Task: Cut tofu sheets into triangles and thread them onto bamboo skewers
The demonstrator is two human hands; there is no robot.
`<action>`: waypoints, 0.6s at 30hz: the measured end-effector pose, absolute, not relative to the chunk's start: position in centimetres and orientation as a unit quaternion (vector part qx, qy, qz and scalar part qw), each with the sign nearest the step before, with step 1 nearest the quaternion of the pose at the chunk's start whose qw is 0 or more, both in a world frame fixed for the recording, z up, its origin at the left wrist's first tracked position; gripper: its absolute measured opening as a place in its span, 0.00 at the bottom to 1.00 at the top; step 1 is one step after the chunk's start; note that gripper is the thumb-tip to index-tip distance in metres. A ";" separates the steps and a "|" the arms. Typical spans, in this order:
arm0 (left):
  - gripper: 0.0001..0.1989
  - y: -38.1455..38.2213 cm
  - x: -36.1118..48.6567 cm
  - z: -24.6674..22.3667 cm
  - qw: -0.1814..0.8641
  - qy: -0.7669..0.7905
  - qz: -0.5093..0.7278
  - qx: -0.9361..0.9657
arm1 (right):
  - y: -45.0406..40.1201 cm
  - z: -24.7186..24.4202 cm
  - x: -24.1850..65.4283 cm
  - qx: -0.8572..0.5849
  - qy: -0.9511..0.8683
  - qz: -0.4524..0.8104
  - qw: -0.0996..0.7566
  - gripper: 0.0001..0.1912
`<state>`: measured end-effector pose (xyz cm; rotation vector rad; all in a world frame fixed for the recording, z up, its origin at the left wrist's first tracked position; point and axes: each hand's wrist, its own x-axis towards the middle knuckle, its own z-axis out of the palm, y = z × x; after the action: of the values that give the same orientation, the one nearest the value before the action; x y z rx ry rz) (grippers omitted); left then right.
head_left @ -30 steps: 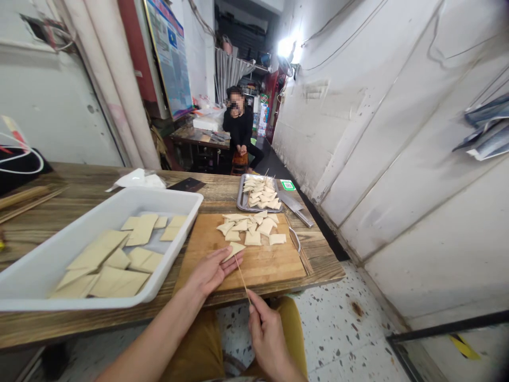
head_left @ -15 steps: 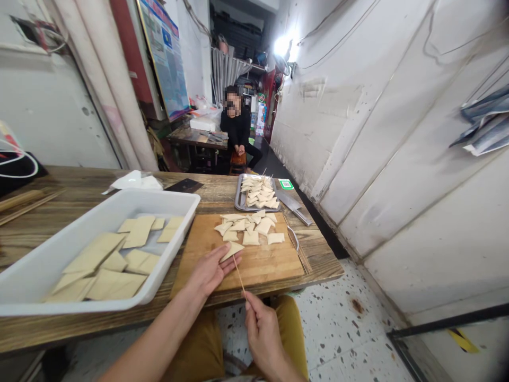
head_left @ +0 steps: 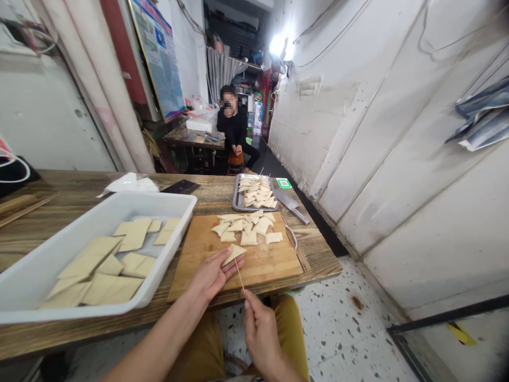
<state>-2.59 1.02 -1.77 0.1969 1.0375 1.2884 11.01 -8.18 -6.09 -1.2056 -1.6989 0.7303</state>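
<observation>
My left hand [head_left: 212, 273] holds a pale triangular piece of tofu sheet [head_left: 234, 253] between thumb and fingers, over the near part of the wooden cutting board [head_left: 194, 265]. My right hand [head_left: 258, 323] is closed on the lower end of a thin wooden skewer [head_left: 239, 273], whose upper end meets the near edge of that piece. Whether the tip is inside it I cannot tell. Farther back on the board lie several cut tofu pieces [head_left: 249, 237]. Behind them, a metal tray [head_left: 235, 204] bears a pile of skewered pieces [head_left: 258, 192].
At left stands a white plastic tub [head_left: 151, 289] with larger tofu sheets [head_left: 115, 289]. A cleaver [head_left: 292, 206] and a bundle of skewers [head_left: 301, 254] lie along the table's right side. A dark phone-like slab [head_left: 181, 187] lies behind the tub. A person [head_left: 234, 127] sits beyond the table.
The view has shifted slightly. My left hand and the tofu piece have moved a little toward the right; the skewer stays at the piece's near edge.
</observation>
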 end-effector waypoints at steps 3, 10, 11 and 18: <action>0.03 1.0 -2.4 -1.7 0.674 0.460 0.571 0.087 | -8.0 -6.2 11.0 -0.490 -0.688 0.295 0.447 0.19; 0.03 0.9 -1.8 -1.4 0.675 0.462 0.567 0.098 | -7.5 -6.4 10.9 -0.494 -0.685 0.294 0.447 0.19; 0.03 0.8 -1.6 -1.4 0.678 0.462 0.562 0.102 | -7.3 -6.3 10.9 -0.495 -0.685 0.291 0.448 0.19; 0.03 -0.5 0.3 -2.4 0.708 0.464 0.514 0.137 | -5.8 -5.3 11.4 -0.514 -0.683 0.262 0.449 0.19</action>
<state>0.33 -0.52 -2.43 0.3038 1.0312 1.1416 11.38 -5.83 -5.29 -1.2709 -1.6898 0.6476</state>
